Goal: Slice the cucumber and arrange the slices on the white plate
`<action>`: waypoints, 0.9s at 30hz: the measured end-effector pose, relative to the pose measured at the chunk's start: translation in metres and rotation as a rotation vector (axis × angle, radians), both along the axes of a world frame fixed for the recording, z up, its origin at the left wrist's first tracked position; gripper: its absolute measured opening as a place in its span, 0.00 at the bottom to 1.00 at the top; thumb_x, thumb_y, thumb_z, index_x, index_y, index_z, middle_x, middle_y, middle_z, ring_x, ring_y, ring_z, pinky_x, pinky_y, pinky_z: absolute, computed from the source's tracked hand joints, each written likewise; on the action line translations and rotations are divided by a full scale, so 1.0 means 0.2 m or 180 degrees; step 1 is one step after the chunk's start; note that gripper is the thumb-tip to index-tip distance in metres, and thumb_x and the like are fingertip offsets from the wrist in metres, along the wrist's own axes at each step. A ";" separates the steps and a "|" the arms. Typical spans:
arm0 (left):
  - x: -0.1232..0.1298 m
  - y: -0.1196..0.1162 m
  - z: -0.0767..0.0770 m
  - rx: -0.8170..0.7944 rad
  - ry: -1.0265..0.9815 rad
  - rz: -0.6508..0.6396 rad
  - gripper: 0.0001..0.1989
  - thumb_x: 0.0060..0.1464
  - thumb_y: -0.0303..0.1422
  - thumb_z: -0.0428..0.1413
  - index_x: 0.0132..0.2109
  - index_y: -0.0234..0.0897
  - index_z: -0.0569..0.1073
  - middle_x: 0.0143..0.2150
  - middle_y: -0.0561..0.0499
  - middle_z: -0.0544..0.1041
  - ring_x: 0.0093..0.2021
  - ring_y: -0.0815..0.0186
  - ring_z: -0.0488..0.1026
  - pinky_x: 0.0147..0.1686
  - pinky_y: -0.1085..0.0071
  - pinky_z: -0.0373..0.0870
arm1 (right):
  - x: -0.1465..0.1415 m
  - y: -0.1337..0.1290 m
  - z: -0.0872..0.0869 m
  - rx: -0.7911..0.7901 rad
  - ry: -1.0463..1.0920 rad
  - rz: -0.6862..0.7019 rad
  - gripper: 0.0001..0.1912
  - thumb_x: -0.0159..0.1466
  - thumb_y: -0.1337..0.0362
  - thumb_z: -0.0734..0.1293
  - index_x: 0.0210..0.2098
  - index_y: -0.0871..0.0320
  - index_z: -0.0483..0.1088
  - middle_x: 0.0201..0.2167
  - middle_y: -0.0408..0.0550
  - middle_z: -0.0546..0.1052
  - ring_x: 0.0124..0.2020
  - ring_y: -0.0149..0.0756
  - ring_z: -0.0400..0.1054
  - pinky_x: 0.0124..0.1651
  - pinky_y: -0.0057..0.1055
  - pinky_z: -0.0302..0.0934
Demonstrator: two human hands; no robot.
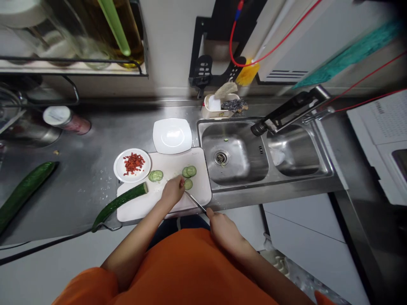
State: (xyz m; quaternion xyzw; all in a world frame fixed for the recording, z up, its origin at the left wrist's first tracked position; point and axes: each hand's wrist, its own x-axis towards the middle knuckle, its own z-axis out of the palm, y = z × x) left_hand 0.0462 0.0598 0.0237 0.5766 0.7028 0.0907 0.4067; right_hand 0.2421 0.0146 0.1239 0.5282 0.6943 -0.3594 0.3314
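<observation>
My right hand [225,228] is wrapped round the handle of a knife [197,203], whose blade lies low over the white cutting board [133,212]. Beside the blade tip, my left hand [173,190] is closed with its fingers curled; whatever they grip is hidden. A cucumber slice [188,184] lies just right of those fingertips. More cucumber slices [190,171] overlap behind it, and another small pile of slices [155,176] sits left of my left hand. A cut cucumber [122,203] rests across the board's left edge, its pale cut end facing right.
A white plate of chopped red pieces [117,169] and a white square dish [172,135] stand behind the board. To the right is a steel double sink [235,173] with a black faucet [276,112]. A whole cucumber [25,192] and a lidded jar [67,119] are at left.
</observation>
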 end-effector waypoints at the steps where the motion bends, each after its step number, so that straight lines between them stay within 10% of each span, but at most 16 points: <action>1: 0.00 -0.01 -0.01 -0.0014 -0.0034 0.0047 0.08 0.47 0.24 0.52 0.35 0.39 0.71 0.29 0.53 0.74 0.31 0.65 0.70 0.32 0.71 0.62 | 0.01 0.00 0.00 0.0016 0.0002 0.0002 0.21 0.59 0.79 0.53 0.49 0.61 0.64 0.35 0.55 0.77 0.40 0.45 0.72 0.36 0.30 0.58; 17: -0.10 -0.06 -0.03 0.0247 -0.0523 0.0371 0.05 0.53 0.32 0.53 0.36 0.38 0.71 0.28 0.56 0.73 0.29 0.70 0.68 0.32 0.74 0.61 | 0.02 0.05 0.02 0.0028 -0.0019 -0.0065 0.23 0.57 0.80 0.54 0.49 0.61 0.64 0.38 0.55 0.77 0.37 0.41 0.72 0.33 0.28 0.54; 27: -0.26 0.04 -0.01 0.0213 -0.0009 -0.0131 0.13 0.53 0.29 0.50 0.43 0.39 0.75 0.34 0.50 0.78 0.35 0.64 0.73 0.37 0.70 0.65 | -0.02 0.06 -0.04 0.0099 0.0062 -0.0141 0.21 0.59 0.79 0.54 0.48 0.60 0.64 0.36 0.54 0.77 0.39 0.40 0.71 0.35 0.28 0.54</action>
